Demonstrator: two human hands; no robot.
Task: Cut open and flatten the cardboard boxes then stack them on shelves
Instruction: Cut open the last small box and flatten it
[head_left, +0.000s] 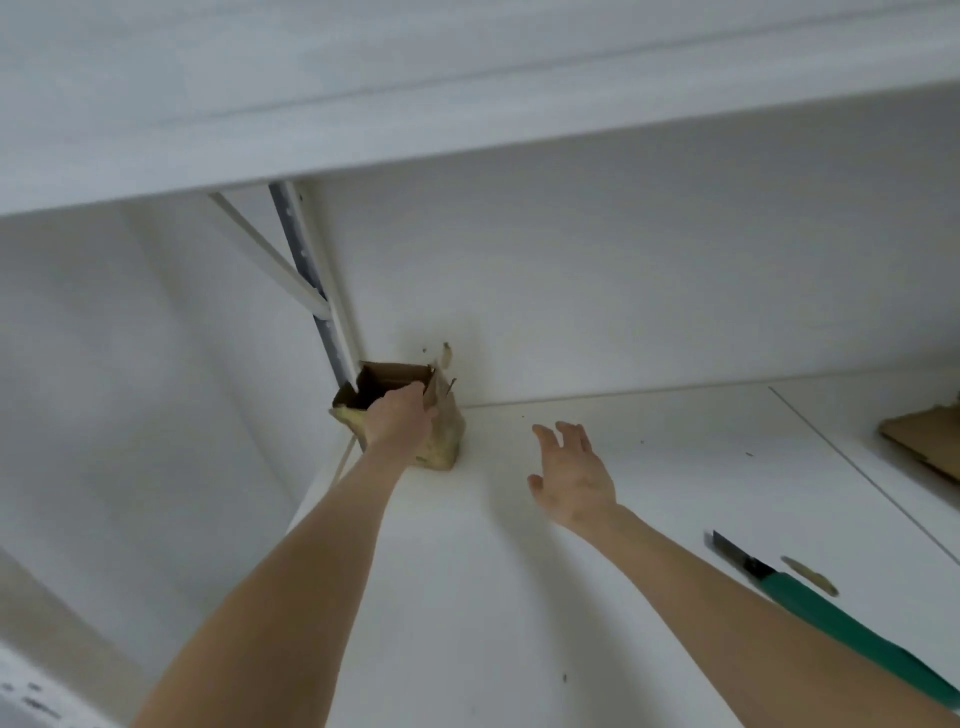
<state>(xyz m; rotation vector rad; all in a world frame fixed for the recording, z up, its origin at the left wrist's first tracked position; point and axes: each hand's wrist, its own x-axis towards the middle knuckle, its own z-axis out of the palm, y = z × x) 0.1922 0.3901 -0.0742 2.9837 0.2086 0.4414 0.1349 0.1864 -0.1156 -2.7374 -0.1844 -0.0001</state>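
At the back left corner of the white shelf (675, 467), beside the slotted upright post (311, 291), the small open-topped cardboard box (441, 436) stands upright, and your left hand (400, 421) holds its near rim, fingers curled over the edge. Your right hand (571, 478) hovers just right of the box, holding nothing, fingers spread wide. By your right forearm a green-handled knife (831, 618) lies on the shelf, and a flat piece of cardboard (924, 441) sits at the far right.
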